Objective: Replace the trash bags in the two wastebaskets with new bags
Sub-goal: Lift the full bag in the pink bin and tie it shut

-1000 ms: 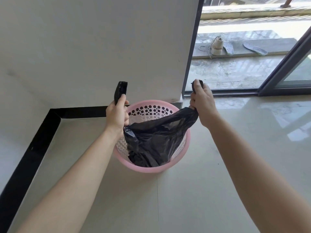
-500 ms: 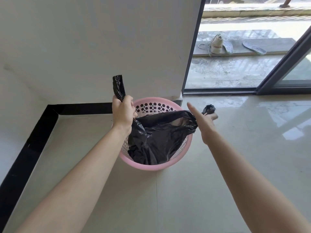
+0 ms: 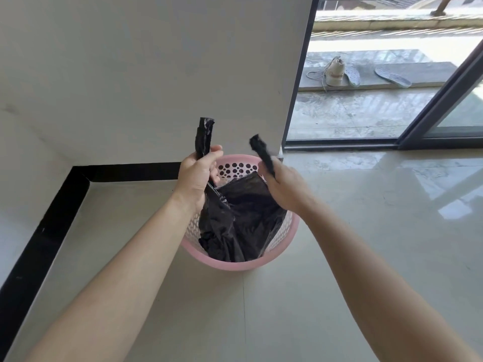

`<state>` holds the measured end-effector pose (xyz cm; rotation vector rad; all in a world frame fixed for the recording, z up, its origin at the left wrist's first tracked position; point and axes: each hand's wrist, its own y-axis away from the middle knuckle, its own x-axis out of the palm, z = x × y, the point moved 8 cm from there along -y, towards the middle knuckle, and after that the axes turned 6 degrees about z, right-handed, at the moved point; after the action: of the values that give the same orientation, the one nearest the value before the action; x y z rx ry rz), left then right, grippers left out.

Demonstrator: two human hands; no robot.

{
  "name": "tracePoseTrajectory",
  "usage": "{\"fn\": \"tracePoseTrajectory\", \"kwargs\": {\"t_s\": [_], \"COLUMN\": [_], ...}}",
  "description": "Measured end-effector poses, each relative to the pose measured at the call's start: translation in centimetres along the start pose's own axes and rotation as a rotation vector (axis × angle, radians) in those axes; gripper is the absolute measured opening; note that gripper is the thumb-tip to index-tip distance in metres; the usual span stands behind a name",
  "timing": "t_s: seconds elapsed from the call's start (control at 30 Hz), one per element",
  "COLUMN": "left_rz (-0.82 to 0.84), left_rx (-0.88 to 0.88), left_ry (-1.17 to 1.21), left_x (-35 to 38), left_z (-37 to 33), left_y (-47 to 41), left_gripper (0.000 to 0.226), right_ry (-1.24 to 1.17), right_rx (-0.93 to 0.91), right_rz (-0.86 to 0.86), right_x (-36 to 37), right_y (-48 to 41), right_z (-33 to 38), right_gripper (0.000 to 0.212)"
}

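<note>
Black trash bag (image 3: pixel 240 220) crumpled, glossy, wrinkled, sits inside pink perforated wastebasket (image 3: pixel 283 253) on pale tiled floor (image 3: pixel 366 231) near wall corner. Two twisted handle strips stick up above rim. Left hand (image 3: pixel 197 176) clenched round left strip, end poking above fist. Right hand (image 3: pixel 283 188) grips right strip, fingers curled, blurred. Shoe (image 3: pixel 335 71) outside beyond glass door.

Glossy tiled floor (image 3: pixel 366 231) — pink wastebasket (image 3: pixel 230 265) upright on it
</note>
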<state>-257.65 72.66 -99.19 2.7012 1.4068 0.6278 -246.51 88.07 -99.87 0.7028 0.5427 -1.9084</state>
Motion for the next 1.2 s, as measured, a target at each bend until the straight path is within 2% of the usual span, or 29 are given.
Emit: {"fn": "tracePoseTrajectory", "kwargs": {"t_s": [0.07, 0.13, 0.2, 0.27, 0.3, 0.4, 0.5, 0.63, 0.7, 0.8, 0.9, 1.0, 1.07, 1.2], "left_rz": [0.086, 0.154, 0.199, 0.156, 0.081, -0.081, -0.071, -0.08, -0.073, -0.063, -0.079, 0.069, 0.145, 0.11], "left_rx": [0.005, 0.033, 0.056, 0.112, 0.139, 0.144, 0.075, 0.018, 0.029, -0.009, -0.13, -0.249, -0.234, -0.103], "left_ry": [-0.085, -0.217, -0.328, -0.356, -0.335, -0.163, -0.089, 0.165, 0.101, 0.067, 0.051, 0.033, 0.05, 0.106], "left_x": [0.4, 0.7, 0.9, 0.5, -0.2, -2.5, -3.5, -5.0, -5.5, -5.5, -5.5, -3.5, -2.4, -2.5], "left_z": [-0.3, -0.5, -0.4, -0.7, -1.1, -1.8, -1.7, -1.3, -1.3, -0.4, 0.9, 2.0, 2.3, 2.4], "left_y": [0.2, 0.3, 0.3, 0.0, -0.2, -0.9, -0.6, -0.7, -0.8, -0.5, -0.5, -0.4, 0.0, 0.2], "left_gripper": [0.02, 0.026, 0.017, 0.001, 0.005, 0.009, 0.015, 0.009, 0.026, 0.046, 0.053, 0.03, 0.016, 0.028], "right_ry": [0.172, 0.253, 0.301, 0.282, 0.237, 0.134, 0.046, -0.279, -0.344, -0.223, -0.006, 0.142, 0.152, 0.196], "right_rx": [-0.121, -0.136, -0.139, -0.132, -0.109, -0.04, 0.023, 0.199, 0.248, 0.189, 0.152, 0.13, 0.1, 0.028], "right_rz": [0.06, 0.137, 0.211, 0.249, 0.254, 0.197, 0.136, -0.089, -0.15, -0.133, -0.033, 0.013, 0.008, 0.063], "right_x": [1.6, 3.0, 4.1, 4.6, 4.7, 3.5, 2.2, 0.8, 0.7, 1.3, 2.3, 2.9, 2.7, 2.7], "right_y": [0.2, 0.5, 0.6, 0.9, 0.9, 0.8, 0.9, 1.0, 0.9, 0.8, 1.0, 1.3, 1.3, 0.9], "right_z": [1.4, 1.9, 2.3, 2.4, 1.6, -1.2, -2.8, -3.3, -3.3, -2.4, -1.7, -1.2, -0.9, -0.2], "right_gripper": [0.026, 0.028, 0.031, 0.03, 0.028, 0.027, 0.028, 0.046, 0.051, 0.053, 0.051, 0.046, 0.044, 0.042]}}
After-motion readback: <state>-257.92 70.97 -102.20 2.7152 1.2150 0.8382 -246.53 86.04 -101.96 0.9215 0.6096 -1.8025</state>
